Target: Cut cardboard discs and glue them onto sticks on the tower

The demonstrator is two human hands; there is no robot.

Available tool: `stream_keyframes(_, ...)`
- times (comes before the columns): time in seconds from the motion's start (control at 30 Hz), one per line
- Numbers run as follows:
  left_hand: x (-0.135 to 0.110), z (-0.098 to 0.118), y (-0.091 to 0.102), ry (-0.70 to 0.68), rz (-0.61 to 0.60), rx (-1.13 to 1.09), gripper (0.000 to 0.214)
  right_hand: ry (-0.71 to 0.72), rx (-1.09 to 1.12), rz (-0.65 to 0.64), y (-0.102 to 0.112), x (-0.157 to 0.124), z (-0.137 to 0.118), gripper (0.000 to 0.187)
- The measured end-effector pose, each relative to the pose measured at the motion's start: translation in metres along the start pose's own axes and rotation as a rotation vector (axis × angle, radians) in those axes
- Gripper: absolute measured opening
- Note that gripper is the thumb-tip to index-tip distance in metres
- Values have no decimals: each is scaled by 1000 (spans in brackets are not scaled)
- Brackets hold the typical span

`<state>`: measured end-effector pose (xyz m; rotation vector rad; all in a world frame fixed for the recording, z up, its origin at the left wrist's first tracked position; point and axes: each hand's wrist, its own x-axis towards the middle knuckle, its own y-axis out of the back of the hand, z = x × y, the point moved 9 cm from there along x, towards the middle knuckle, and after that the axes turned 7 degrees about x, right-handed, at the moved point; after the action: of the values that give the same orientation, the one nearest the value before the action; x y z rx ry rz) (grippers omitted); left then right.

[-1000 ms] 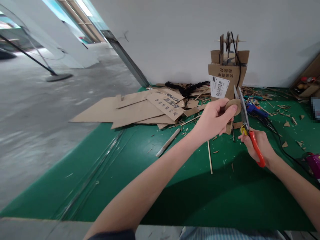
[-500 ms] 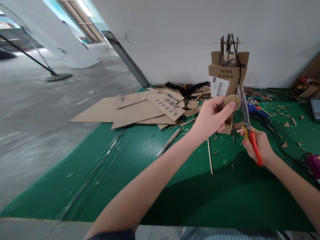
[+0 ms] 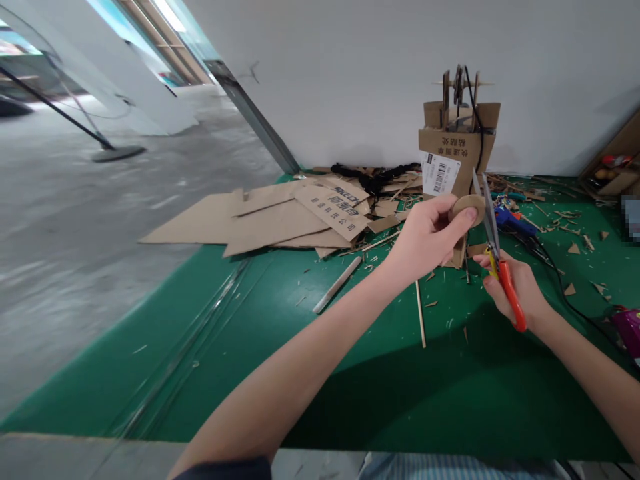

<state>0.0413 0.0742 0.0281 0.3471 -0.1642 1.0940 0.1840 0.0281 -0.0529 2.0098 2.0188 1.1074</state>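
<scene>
Between thumb and fingers, my left hand (image 3: 434, 230) pinches a small round cardboard disc (image 3: 469, 205). My right hand (image 3: 517, 290) grips scissors (image 3: 493, 230) with red and yellow handles, and their blades point up, slightly parted. The disc's right edge is at the blades; I cannot tell whether it lies between them. Behind both hands stands a cardboard box (image 3: 457, 150) with a white label. On its top, upright cardboard supports carry a wheel (image 3: 459, 87) on a thin stick, with a black cord running down.
Flat cardboard sheets (image 3: 280, 213) are piled at the back left of the green table (image 3: 240, 373). A blue glue gun (image 3: 515, 223) with a black cable lies at right among scraps. A whitish stick (image 3: 337, 285) and a thin wooden stick (image 3: 421, 313) lie in front.
The disc and my left hand have shifted slightly right, and the disc has turned a little. The scissor blades are spread slightly wider. My right hand has barely moved.
</scene>
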Motion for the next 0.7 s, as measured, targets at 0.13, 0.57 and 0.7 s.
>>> stream_keyframes(0.13,-1,-2,-2,3,23,-15,37,10,63,-12,-3,-1,-1,48)
stream_keyframes(0.57,-5,-17,-14,148,48,-189,31,-87,241,-68,-14,-6,4,48)
stream_keyframes(0.7,-7,-17,-15,179,65,-221,25,-87,232,-59,-13,-6,3,51)
